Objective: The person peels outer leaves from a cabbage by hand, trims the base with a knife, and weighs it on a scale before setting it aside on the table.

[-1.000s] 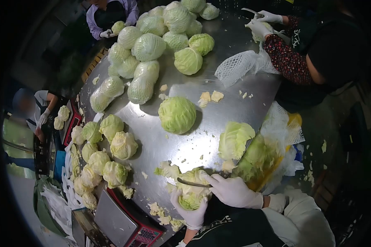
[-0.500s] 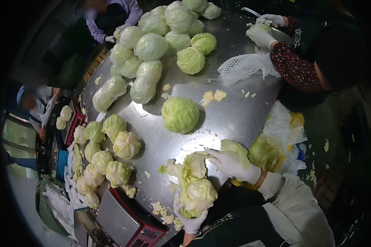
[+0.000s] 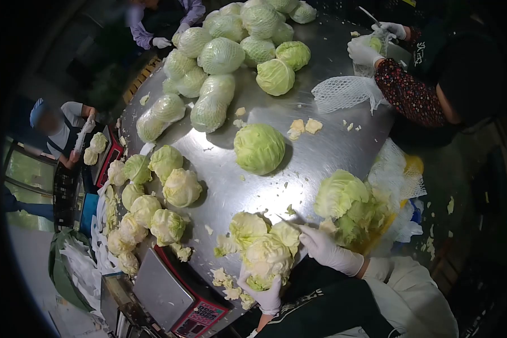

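My left hand [image 3: 265, 292], in a white glove, cups the lower side of a trimmed pale cabbage [image 3: 268, 254] near the table's front edge. Loose outer leaves [image 3: 248, 228] fan out around its far side. To the right of the cabbage, my gloved right hand [image 3: 331, 250] is closed around a small knife [image 3: 290, 219], whose thin blade points left over the leaves; its handle is mostly hidden. Past that hand lies a heap of green leaves [image 3: 342, 194] at the table's right edge. A whole green cabbage [image 3: 259, 149] sits in mid-table.
Net-wrapped cabbages [image 3: 221, 55] are piled at the back; trimmed ones [image 3: 167, 226] cluster at left beside a red scale [image 3: 163, 287]. Leaf scraps [image 3: 225, 281] lie near my left hand. Across the table, a co-worker's gloved hands [image 3: 366, 52] hold a blade and netting. Two other people stand farther off.
My right hand has drawn back from the large leaf, which now lies on the heap at right. The cabbage in my left hand has turned slightly. The whole view has shifted a little.
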Motion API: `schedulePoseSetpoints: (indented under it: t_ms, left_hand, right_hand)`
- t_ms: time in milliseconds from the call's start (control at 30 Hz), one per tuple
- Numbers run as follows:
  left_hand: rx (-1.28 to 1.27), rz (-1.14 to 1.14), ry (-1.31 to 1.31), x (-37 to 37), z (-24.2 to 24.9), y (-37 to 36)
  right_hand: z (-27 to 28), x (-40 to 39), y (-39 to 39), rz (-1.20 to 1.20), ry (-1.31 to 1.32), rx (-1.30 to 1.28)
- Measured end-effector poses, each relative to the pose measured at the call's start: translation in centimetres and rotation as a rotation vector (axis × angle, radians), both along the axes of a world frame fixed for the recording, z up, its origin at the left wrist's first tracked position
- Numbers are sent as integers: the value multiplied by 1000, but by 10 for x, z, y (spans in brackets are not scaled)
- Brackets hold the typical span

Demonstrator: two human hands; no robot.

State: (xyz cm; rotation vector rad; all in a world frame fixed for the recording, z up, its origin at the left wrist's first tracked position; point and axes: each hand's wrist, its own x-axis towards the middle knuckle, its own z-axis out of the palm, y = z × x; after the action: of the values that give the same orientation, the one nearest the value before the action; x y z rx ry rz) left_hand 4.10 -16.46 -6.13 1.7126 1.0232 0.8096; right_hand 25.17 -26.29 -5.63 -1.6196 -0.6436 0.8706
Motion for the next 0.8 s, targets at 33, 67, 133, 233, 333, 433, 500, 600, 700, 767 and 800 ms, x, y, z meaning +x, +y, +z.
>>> schedulePoseSetpoints:
  t_ms: [33,67,133,233,333,433,500,600,700,767,800]
  left_hand:
    - [-113,62,-85,4,7,-3]
    - [-228,123,-170,6,11,-5]
    - [-80,78,-103,-1,-1,-4]
    - [36,23,-63,1,-8,-2]
    - [62,-40,-73,15,-1,13]
    - [57,-145,83,20,12,38]
    - [284,-186,48,48,54,49]
    - [319,-310,237,63,65,57]
    - [273,-363,335,58,54,61]
    - [314,-273,209,51,52,54]
    - [315,-271,207,49,53,50]
  right_hand:
    - [0,1,2,-69,240,-56]
    - [1,1,4,-67,238,-51]
    - [11,0,8,52,-54,63]
    - [39,1,21,75,-290,30]
    - [32,15,31,40,-121,42]
    - [32,27,32,26,-107,92]
    - [38,31,31,136,-128,88]
    - [32,21,34,169,-242,129]
    - [18,39,42,-140,-131,62]
    - [5,72,37,-100,-203,-201]
    - [5,72,36,-98,-205,-200]
